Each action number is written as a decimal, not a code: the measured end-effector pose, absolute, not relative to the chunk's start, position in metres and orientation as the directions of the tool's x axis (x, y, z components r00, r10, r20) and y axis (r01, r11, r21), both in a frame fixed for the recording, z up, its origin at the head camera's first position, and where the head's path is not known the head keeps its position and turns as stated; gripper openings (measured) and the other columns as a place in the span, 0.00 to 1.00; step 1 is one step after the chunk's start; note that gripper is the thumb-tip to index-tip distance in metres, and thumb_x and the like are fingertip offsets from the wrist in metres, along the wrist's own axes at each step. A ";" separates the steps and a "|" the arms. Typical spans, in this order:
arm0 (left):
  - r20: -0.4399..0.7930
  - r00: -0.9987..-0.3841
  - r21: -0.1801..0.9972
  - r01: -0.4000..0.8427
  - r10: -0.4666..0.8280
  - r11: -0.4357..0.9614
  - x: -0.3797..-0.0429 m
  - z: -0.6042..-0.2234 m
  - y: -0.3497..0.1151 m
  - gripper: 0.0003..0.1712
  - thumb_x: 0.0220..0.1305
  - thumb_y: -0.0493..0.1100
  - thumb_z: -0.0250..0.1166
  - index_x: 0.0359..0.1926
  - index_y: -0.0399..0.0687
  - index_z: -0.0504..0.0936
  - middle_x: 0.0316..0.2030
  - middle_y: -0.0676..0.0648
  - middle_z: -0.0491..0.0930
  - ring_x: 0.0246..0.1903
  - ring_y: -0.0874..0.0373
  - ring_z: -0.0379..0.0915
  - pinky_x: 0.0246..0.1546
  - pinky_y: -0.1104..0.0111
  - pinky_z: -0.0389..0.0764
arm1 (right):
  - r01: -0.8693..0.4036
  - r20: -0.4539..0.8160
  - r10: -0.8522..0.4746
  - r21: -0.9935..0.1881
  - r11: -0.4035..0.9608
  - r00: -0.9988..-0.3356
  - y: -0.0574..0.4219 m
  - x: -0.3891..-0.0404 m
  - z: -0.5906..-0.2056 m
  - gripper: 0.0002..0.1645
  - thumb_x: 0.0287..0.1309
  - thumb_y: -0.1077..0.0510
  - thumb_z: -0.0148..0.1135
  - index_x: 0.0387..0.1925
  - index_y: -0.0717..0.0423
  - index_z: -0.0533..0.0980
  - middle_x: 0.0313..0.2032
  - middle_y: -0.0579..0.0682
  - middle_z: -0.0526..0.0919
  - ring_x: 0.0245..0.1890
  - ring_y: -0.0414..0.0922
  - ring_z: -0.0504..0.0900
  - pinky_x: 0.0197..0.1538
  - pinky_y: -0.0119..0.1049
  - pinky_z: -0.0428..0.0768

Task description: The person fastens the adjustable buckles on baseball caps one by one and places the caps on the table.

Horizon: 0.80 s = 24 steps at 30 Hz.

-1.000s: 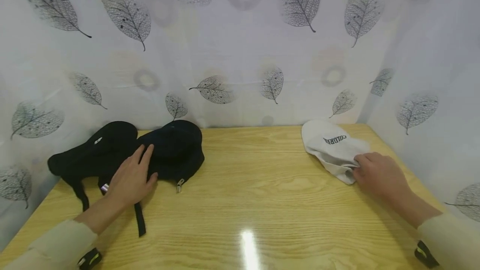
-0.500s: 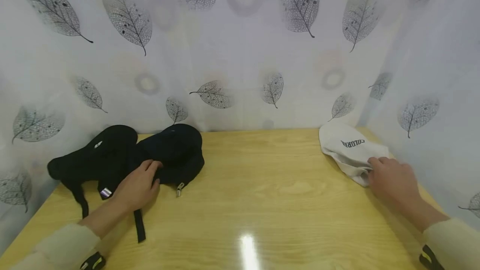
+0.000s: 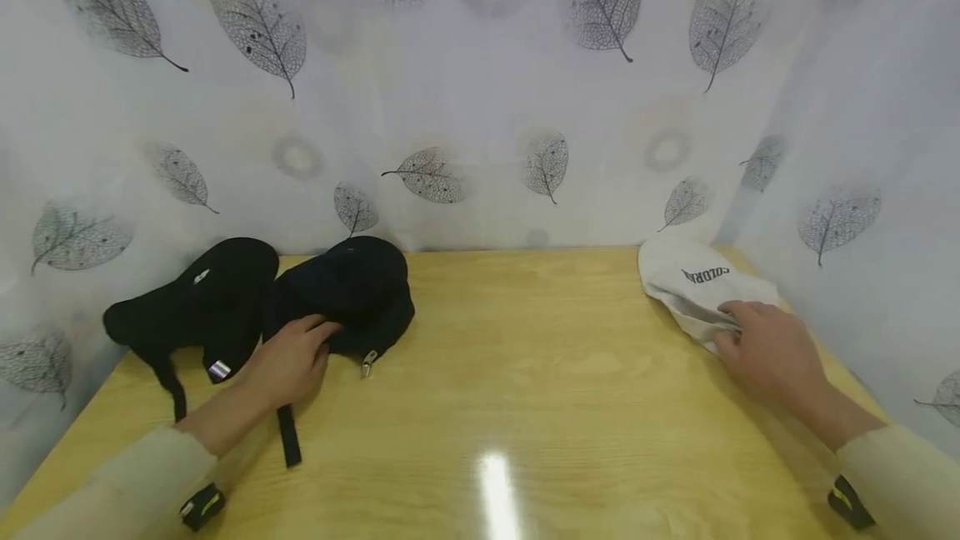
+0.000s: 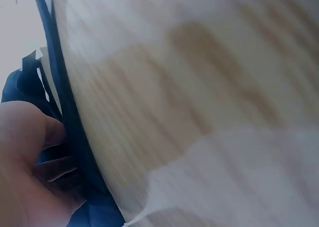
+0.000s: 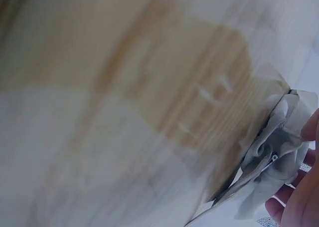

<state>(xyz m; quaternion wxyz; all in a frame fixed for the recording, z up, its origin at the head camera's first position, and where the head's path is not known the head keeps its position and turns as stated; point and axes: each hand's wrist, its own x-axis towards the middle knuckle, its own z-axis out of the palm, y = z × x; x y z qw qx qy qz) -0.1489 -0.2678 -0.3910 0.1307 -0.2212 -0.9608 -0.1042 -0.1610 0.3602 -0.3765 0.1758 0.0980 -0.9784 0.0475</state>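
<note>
On the left of the table, my left hand (image 3: 292,358) grips the near edge of a dark navy cap (image 3: 348,286). In the left wrist view the fingers (image 4: 60,169) curl against the dark cloth, and the cap's brim edge (image 4: 75,122) runs past them. My right hand (image 3: 776,352) holds the near part of a white cap (image 3: 682,273) with dark lettering at the right side. The right wrist view shows the crumpled inside of the white cap (image 5: 279,157) beside the thumb and fingertips. Part of each cap is hidden behind the hand.
Left of the navy cap, and touching it, lies another black cap (image 3: 217,298) with a small white logo and a loose strap. A black strap (image 3: 288,436) lies below my left hand. Behind the wooden table (image 3: 517,348) hangs a leaf-patterned curtain (image 3: 480,90).
My right hand has shifted the white cap to the right. The outstretched fingers of my left hand have drawn back and now curl on the navy cap's near edge.
</note>
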 end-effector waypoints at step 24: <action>0.199 -0.893 0.140 0.434 0.404 0.890 -0.154 -0.386 -0.239 0.19 0.65 0.35 0.62 0.56 0.40 0.83 0.53 0.33 0.79 0.52 0.36 0.76 0.55 0.46 0.76 | -0.290 0.430 -0.215 -0.117 0.950 -0.877 0.330 -0.167 -0.376 0.19 0.52 0.61 0.61 0.46 0.65 0.79 0.45 0.68 0.83 0.45 0.67 0.80 0.47 0.62 0.75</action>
